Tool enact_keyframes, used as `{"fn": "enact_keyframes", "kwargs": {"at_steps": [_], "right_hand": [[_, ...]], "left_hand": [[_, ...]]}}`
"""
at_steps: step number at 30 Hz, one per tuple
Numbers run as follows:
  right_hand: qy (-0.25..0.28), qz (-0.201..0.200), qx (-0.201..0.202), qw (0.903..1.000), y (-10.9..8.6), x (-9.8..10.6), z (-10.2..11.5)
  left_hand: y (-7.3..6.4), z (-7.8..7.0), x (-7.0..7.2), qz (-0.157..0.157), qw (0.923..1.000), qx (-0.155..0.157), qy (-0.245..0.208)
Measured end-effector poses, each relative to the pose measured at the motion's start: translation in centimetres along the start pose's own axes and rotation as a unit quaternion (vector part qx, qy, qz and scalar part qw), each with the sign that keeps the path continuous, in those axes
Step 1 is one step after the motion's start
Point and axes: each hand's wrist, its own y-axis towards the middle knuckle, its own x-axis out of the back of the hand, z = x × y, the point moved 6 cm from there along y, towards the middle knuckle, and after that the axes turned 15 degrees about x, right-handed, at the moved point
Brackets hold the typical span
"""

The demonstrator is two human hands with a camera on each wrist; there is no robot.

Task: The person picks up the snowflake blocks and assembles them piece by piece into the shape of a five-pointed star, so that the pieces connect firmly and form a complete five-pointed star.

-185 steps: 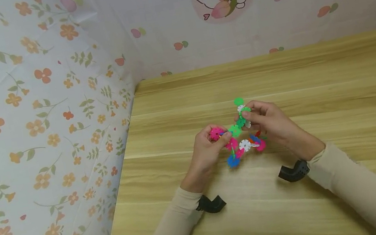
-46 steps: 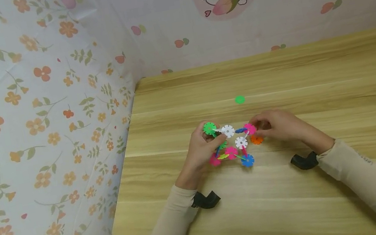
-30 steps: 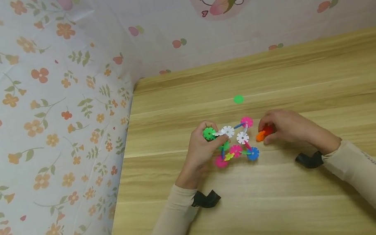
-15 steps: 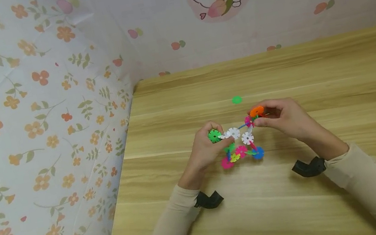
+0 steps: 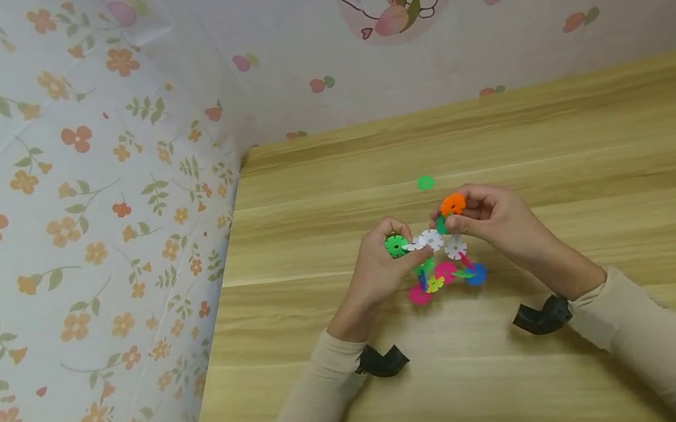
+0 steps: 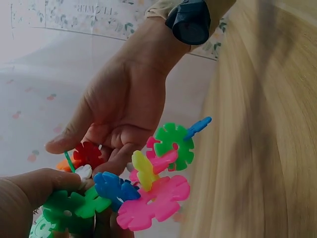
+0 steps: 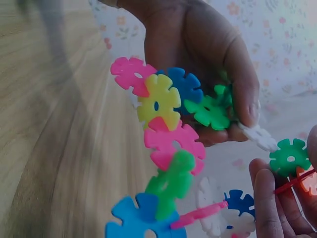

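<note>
Several snowflake building discs are slotted together into a looped chain, with a yellow disc (image 6: 144, 168), a pink disc (image 7: 174, 144) and a blue disc (image 5: 476, 274) hanging low in it. My left hand (image 5: 381, 269) pinches this chain by its green and white discs between thumb and fingers. Close by on the right, my right hand (image 5: 506, 223) pinches a small cluster made of an orange disc (image 5: 453, 204), a red disc (image 6: 88, 154) and a green disc (image 7: 290, 157). The cluster meets the chain's white discs (image 5: 430, 240); whether they are slotted together I cannot tell.
A loose green disc (image 5: 425, 183) lies on the wooden table (image 5: 310, 208) beyond the hands. Flowered cloth (image 5: 73, 288) hangs along the table's left side, and a pale printed cloth (image 5: 281, 40) hangs behind it. Black wrist mounts (image 5: 383, 360) sit under both wrists.
My right hand came away rightward with the orange and red cluster, then rose back to the chain and moved left toward my left hand, which keeps hold of the chain.
</note>
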Motion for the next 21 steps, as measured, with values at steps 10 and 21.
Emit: {"fn": "enact_keyframes", "kwargs": {"at_steps": [10,21], "right_hand": [[0.008,-0.022,-0.005,0.9997,0.1,-0.7,-0.3],[-0.129,0.014,-0.027,0.9911,0.4,-1.1,-1.3]], "left_hand": [[0.1,0.2,-0.2,-0.033,0.9993,-0.016,0.003],[0.3,1.5,-0.2,0.007,0.9989,0.017,0.042]]}}
